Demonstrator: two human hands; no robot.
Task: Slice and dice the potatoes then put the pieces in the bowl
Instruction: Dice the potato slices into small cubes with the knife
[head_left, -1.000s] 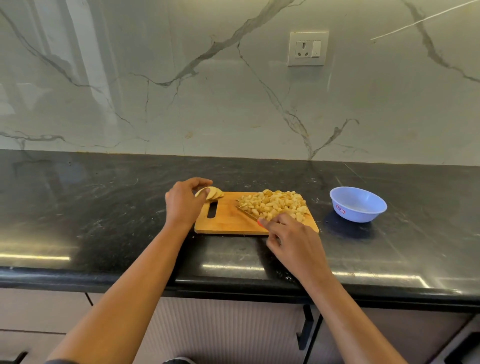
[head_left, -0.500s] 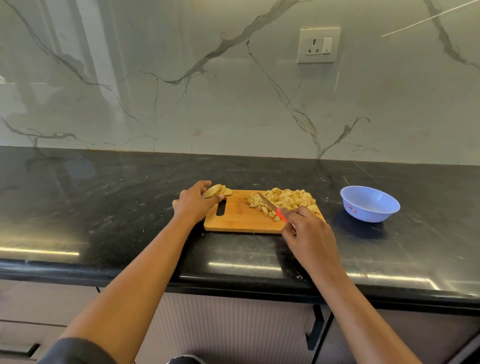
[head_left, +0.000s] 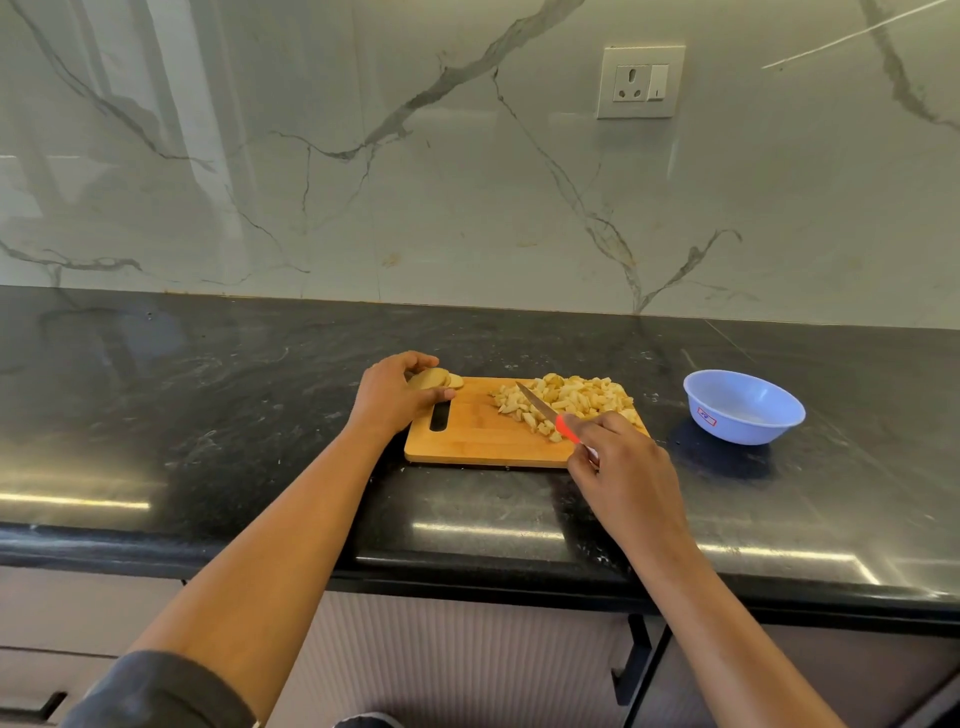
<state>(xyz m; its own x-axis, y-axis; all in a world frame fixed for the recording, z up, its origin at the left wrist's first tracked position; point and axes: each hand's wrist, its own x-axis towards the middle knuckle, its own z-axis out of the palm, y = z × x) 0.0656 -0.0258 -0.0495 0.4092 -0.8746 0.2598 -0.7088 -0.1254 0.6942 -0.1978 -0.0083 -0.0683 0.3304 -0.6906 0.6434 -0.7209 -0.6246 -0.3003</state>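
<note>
Black stone counter (head_left: 208, 415) runs under a pale, grey-veined marble wall (head_left: 415, 208), and the work sits toward its front edge.

The fingers (head_left: 421, 359) of the left hand (head_left: 395, 395) are curled over the top of a small stack of potato slices (head_left: 434, 378), with the thumb tucked under from the near side, so the stack is clamped between them. The slices sit at the 10 o'clock corner of the wooden cutting board (head_left: 483, 441), just beyond its handle slot.

The right hand (head_left: 623, 467) is at the board's 4 o'clock edge. Its fingers (head_left: 608, 423) are closed round the red handle of a knife (head_left: 540, 405), pinching it near the blade. The blade points toward 10 o'clock and lies along the near-left edge of the diced potato (head_left: 576, 397). I cannot tell whether its tip touches the wood. The pale yellow heap of diced potato covers the board from about 12 o'clock round to 3 o'clock.

At 3 o'clock from the board, apart from it on the counter, a light blue bowl (head_left: 743, 415) stands upright with a small red label on its side.

Up on the wall, at 1 o'clock from the board, there is a white socket with a switch (head_left: 640, 82). Cabinet fronts (head_left: 467, 649) with dark handles run below the counter's edge, and a dark sleeve (head_left: 156, 691) shows on the left upper arm.
</note>
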